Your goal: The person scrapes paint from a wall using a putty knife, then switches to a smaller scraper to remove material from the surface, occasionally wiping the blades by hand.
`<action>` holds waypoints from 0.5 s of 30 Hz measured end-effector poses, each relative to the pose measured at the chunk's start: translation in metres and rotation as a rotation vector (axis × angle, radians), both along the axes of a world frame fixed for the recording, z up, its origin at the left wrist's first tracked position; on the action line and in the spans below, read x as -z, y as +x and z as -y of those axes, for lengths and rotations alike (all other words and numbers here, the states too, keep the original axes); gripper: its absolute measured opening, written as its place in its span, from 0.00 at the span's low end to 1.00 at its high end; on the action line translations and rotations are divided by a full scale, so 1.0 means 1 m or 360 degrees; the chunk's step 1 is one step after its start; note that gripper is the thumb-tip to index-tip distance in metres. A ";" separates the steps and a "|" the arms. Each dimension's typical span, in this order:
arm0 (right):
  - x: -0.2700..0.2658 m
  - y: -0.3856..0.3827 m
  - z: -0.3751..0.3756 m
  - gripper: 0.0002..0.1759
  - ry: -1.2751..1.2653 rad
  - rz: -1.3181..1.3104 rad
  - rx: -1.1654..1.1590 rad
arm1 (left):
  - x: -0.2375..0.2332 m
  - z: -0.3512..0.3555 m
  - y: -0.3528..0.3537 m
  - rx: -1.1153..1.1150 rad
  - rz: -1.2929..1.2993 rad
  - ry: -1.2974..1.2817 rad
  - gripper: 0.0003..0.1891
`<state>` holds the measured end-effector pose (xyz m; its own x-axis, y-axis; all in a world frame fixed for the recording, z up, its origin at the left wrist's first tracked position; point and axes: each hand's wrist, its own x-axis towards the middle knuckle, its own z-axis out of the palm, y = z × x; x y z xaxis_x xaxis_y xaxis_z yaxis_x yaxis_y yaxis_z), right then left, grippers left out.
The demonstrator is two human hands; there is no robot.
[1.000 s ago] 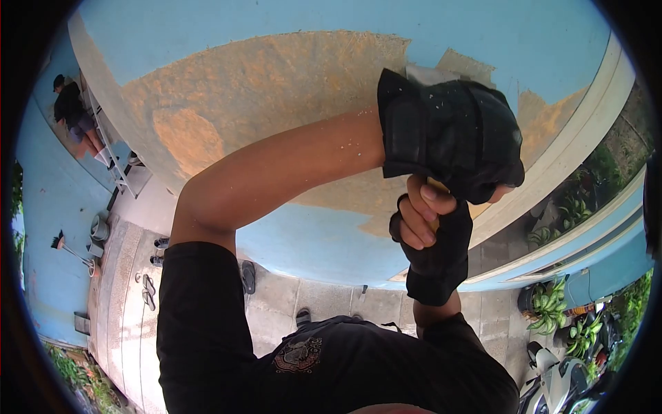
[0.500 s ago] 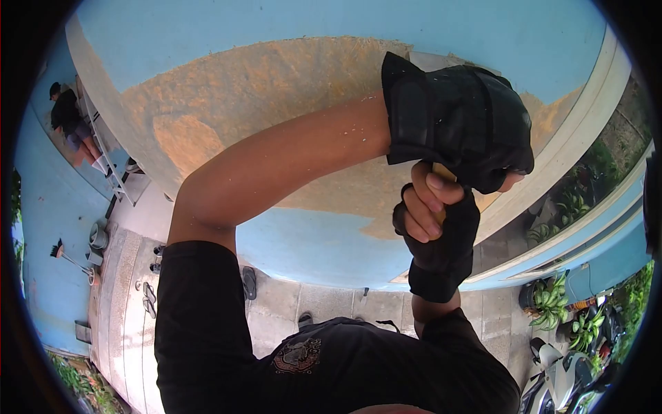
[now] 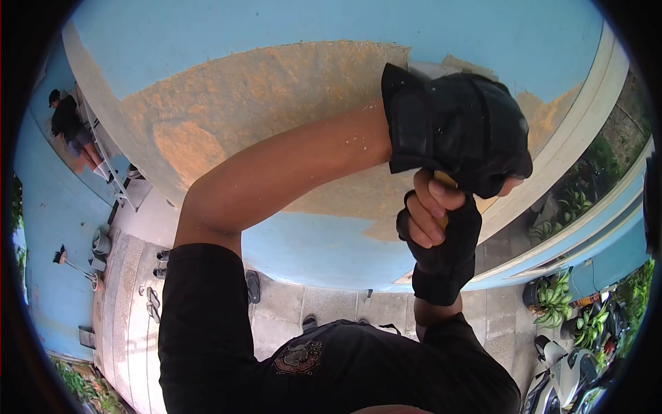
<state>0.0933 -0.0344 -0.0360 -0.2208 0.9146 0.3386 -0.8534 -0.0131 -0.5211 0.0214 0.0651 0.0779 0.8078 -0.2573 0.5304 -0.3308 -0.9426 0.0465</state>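
**A:** hands moved at all?

**B:** yep, left hand (image 3: 458, 131) and right hand (image 3: 438, 231), both clamped on the scraper handle (image 3: 447, 181) against the wall (image 3: 276, 90), dipped a bit lower. Looks like the stroke's coming back down.

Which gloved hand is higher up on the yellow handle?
The left hand, at the end of the long bare arm that crosses the picture. The right hand grips the handle just below it.
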 end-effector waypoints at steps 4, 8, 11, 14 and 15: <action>0.006 -0.009 0.007 0.07 0.0001 -0.0072 0.0018 | 0.014 -0.004 0.001 0.0094 0.0171 0.0015 0.06; 0.008 -0.001 0.004 0.07 0.0024 -0.0140 -0.0066 | 0.007 -0.002 0.003 0.0138 -0.0137 -0.0351 0.05; 0.006 -0.004 0.002 0.08 0.0041 -0.0112 -0.0039 | 0.006 -0.001 0.003 0.0039 0.0058 -0.0010 0.05; 0.009 -0.008 0.009 0.11 -0.0003 -0.0046 0.0029 | 0.015 0.002 0.000 0.0000 0.0043 0.0014 0.05; 0.009 -0.004 0.007 0.11 0.0000 -0.0059 -0.0016 | 0.013 0.001 0.001 -0.0002 0.0042 0.0025 0.05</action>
<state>0.0892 -0.0419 -0.0446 -0.2172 0.9125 0.3466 -0.8720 -0.0218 -0.4891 0.0223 0.0639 0.0651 0.7938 -0.2649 0.5474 -0.3308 -0.9434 0.0231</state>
